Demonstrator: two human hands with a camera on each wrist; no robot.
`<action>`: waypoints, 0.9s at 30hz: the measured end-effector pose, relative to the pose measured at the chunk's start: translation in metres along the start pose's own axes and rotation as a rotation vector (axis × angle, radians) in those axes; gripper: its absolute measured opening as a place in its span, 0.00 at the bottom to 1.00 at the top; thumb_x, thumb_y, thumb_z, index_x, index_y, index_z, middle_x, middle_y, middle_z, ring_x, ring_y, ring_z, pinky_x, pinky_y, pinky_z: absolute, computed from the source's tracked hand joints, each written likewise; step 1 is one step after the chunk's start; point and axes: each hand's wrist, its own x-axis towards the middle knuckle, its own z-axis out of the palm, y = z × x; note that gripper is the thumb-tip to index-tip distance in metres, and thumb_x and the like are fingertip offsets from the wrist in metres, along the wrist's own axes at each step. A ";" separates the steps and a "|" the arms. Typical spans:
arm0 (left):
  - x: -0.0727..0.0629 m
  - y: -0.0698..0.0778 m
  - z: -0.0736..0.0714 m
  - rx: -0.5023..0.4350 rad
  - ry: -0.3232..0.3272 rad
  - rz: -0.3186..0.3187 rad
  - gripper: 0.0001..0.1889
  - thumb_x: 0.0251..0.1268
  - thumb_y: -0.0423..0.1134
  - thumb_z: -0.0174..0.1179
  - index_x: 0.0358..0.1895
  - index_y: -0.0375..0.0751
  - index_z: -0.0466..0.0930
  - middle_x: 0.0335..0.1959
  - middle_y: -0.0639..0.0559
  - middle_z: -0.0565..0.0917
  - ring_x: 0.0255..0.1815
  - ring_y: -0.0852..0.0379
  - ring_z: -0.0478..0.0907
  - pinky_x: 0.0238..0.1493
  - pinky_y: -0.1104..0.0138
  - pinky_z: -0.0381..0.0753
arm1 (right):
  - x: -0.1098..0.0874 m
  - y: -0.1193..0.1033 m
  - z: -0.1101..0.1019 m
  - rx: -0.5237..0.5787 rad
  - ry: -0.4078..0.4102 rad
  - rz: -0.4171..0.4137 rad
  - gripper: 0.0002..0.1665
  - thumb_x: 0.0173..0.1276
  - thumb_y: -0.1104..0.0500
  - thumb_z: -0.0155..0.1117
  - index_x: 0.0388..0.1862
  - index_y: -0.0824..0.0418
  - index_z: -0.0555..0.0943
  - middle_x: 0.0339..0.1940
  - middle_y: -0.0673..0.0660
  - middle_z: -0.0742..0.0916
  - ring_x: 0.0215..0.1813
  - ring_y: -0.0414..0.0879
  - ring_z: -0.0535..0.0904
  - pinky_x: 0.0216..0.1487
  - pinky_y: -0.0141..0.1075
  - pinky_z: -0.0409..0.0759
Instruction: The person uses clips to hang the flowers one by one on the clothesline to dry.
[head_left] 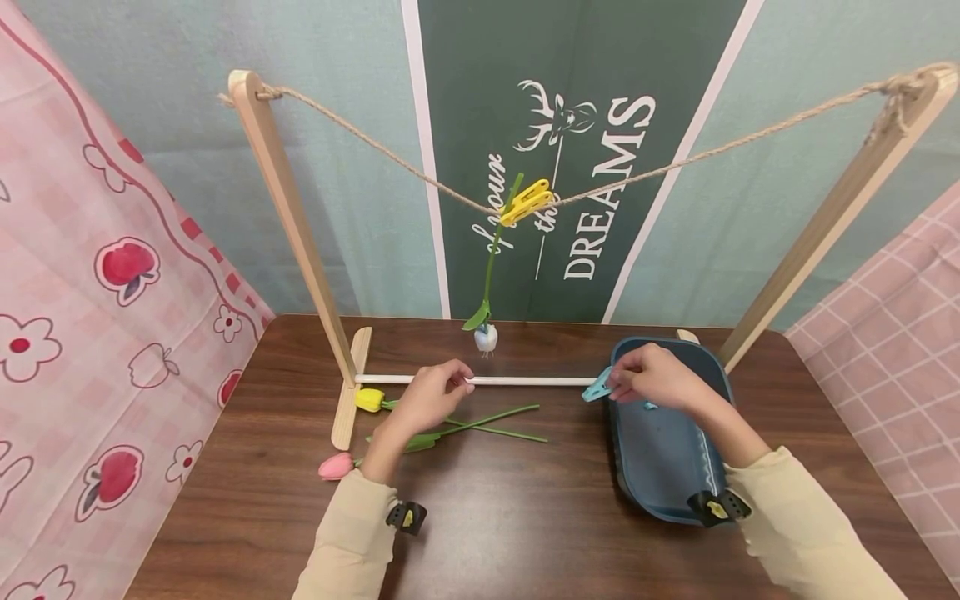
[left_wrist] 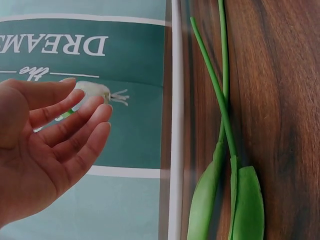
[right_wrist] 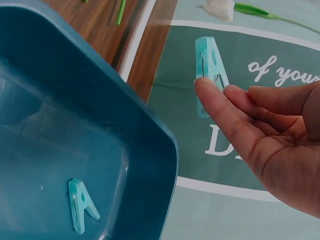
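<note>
My right hand [head_left: 656, 379] pinches a light blue clothespin [head_left: 597, 386] between thumb and fingertips, over the left rim of a dark blue basin [head_left: 626, 467]. A second light blue clothespin [right_wrist: 80, 205] lies on the basin floor. Over the white rod [head_left: 525, 381], my left hand [head_left: 431, 404] hovers with loosely bent fingers and nothing in them. Below it, a yellow tulip [head_left: 369, 400] and a pink tulip [head_left: 336, 467] lie on the table with crossed green stems. A white flower [head_left: 486, 337] hangs head down from the rope [head_left: 390, 154], its stem held by a yellow clothespin [head_left: 527, 202].
The sagging rope is tied between a left wooden post [head_left: 288, 221] and a right wooden post [head_left: 832, 225]. The white rod runs low between them, and the basin stands by the right post. A printed curtain [head_left: 352, 267] hangs behind the brown table [head_left: 525, 533].
</note>
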 end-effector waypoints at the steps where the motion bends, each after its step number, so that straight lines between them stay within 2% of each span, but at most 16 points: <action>1: 0.000 0.001 0.001 0.000 -0.003 0.002 0.05 0.59 0.34 0.59 0.37 0.38 0.79 0.26 0.55 0.79 0.29 0.60 0.74 0.33 0.66 0.73 | 0.000 -0.001 0.001 -0.001 -0.001 -0.003 0.10 0.66 0.70 0.51 0.34 0.77 0.79 0.30 0.62 0.84 0.31 0.48 0.83 0.33 0.37 0.81; 11: 0.002 0.010 0.005 0.023 -0.040 0.054 0.05 0.60 0.35 0.59 0.38 0.38 0.78 0.26 0.55 0.79 0.29 0.60 0.75 0.33 0.67 0.73 | 0.004 -0.011 0.012 -0.001 -0.019 -0.045 0.08 0.64 0.72 0.53 0.33 0.77 0.79 0.28 0.62 0.84 0.31 0.51 0.83 0.32 0.36 0.80; 27: 0.003 0.030 0.008 0.025 -0.080 0.123 0.07 0.60 0.34 0.59 0.40 0.37 0.78 0.28 0.53 0.81 0.31 0.60 0.78 0.35 0.67 0.75 | 0.007 -0.030 0.026 0.028 -0.031 -0.075 0.08 0.64 0.72 0.54 0.33 0.77 0.79 0.28 0.63 0.84 0.30 0.48 0.82 0.32 0.36 0.80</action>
